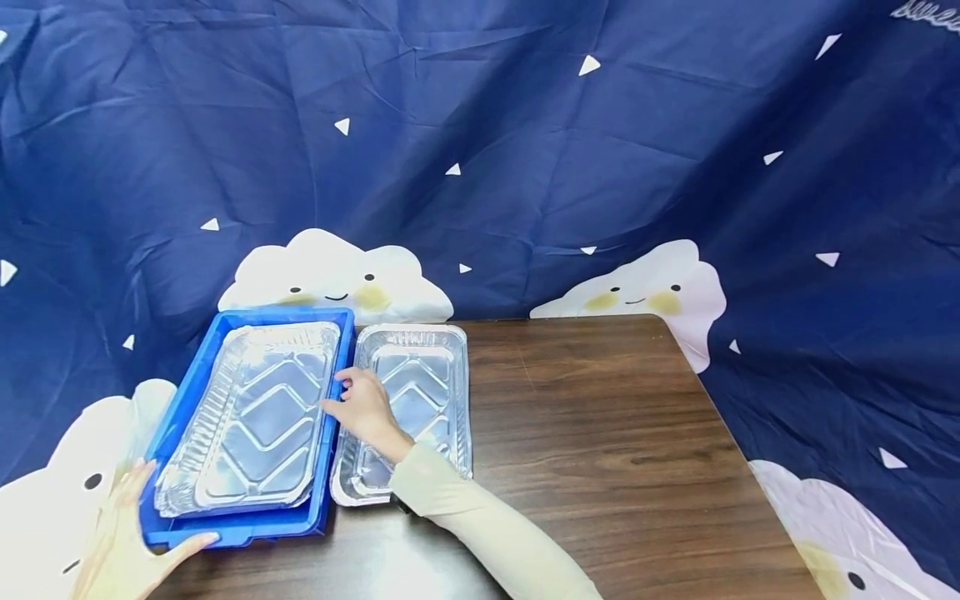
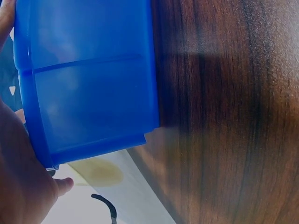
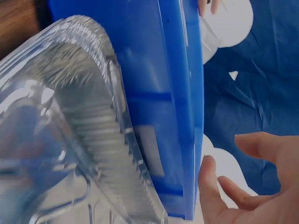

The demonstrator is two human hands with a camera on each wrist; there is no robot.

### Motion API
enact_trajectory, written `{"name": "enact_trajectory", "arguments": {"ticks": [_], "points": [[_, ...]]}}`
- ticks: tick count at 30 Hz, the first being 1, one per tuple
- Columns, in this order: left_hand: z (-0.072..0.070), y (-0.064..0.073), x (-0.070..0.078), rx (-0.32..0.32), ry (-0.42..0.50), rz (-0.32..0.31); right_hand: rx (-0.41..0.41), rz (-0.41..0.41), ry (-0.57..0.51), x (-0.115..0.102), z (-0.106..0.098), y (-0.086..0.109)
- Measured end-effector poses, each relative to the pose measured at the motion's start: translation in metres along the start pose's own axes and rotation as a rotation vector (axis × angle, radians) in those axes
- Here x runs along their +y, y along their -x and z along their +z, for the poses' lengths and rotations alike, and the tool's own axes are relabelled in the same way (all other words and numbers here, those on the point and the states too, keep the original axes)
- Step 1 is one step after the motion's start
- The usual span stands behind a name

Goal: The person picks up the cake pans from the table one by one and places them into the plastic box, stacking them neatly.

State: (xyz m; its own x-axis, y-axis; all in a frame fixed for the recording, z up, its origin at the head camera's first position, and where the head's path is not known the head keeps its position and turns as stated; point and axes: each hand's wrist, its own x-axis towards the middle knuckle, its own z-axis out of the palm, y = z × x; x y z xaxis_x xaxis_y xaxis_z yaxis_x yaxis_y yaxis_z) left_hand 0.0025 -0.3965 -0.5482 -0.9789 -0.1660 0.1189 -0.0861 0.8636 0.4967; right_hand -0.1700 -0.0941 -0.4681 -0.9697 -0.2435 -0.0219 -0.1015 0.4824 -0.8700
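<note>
Sitting between spread left hand (image 1: 123,533) and empty right hand (image 1: 367,408), the blue bin (image 1: 270,525) touches the left.

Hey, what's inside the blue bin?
A silver foil tray with its ridged bottom showing lies inside the blue bin. Whatever is beneath that tray is covered, so I cannot tell if more are stacked there.

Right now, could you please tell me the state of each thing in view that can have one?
Blue bin: upright, open at the top.
Inner foil tray: lying in the bin, uncovered, empty.
Outer foil tray: on the table, uncovered, partly hidden.
Left hand: touching the bin's near left corner.
Right hand: holding nothing, at the bin's right edge.
Backdrop cloth: hanging, creased.
</note>
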Motion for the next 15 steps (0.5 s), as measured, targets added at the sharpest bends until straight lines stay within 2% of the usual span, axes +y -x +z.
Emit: {"name": "enact_trajectory", "arguments": {"ticks": [3,8,12,15], "points": [[-0.001,0.0,0.0,-0.006,-0.003,0.0,-0.034,-0.027,-0.046,0.008,-0.014,0.002],[-0.002,0.001,0.0,0.022,-0.005,0.035,-0.095,-0.049,-0.103,0.022,-0.039,0.01],[-0.002,0.001,0.002,0.005,-0.013,0.031,-0.104,-0.062,-0.116,0.034,-0.059,0.017],[-0.001,0.002,0.0,0.02,-0.006,0.044,-0.106,-0.077,-0.106,0.042,-0.074,0.022]]}}
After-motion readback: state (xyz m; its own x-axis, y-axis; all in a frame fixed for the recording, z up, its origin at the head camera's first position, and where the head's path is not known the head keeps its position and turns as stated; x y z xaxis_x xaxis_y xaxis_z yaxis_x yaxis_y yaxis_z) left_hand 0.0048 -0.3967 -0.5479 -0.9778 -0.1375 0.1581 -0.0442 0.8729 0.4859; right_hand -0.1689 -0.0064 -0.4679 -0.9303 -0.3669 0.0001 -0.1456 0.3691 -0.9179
